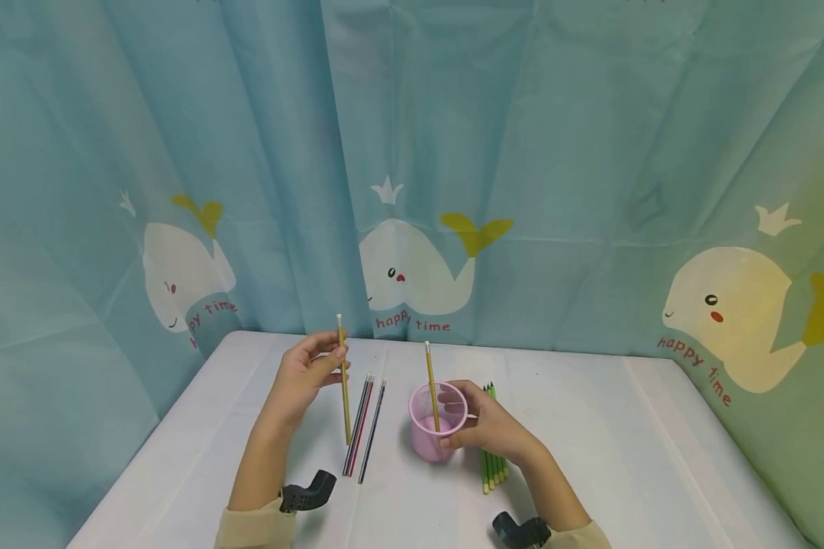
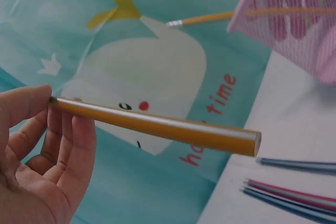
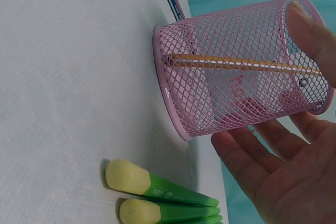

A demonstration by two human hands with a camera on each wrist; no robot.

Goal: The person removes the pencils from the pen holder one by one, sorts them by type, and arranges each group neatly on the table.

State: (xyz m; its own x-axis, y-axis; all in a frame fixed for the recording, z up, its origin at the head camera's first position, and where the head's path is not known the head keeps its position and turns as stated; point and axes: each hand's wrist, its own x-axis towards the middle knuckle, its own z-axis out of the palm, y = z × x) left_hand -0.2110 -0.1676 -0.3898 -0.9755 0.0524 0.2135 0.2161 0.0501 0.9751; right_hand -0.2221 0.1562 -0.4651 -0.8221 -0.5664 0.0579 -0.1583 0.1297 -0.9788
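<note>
My left hand (image 1: 307,379) pinches a yellow pencil (image 1: 346,415) near its upper end, between thumb and fingers. The pencil stands nearly upright over the table's left side, with a pale tip at the top; in the left wrist view its flat end (image 2: 257,144) points away from the hand. My right hand (image 1: 492,428) holds a pink mesh pencil cup (image 1: 427,448) from the right, thumb at the rim and fingers around the far side. Inside the cup leans another yellow pencil (image 1: 430,375), its white-tipped end above the rim. Through the mesh its lower end (image 3: 176,60) shows near the cup's base.
Several dark and red pencils (image 1: 358,435) lie on the white table (image 1: 611,465) between the left hand and the cup, one dark pencil (image 1: 373,431) slightly apart. Green pencils (image 1: 486,465) lie side by side beneath the right hand. Behind the table hangs a blue whale-print curtain (image 1: 577,152).
</note>
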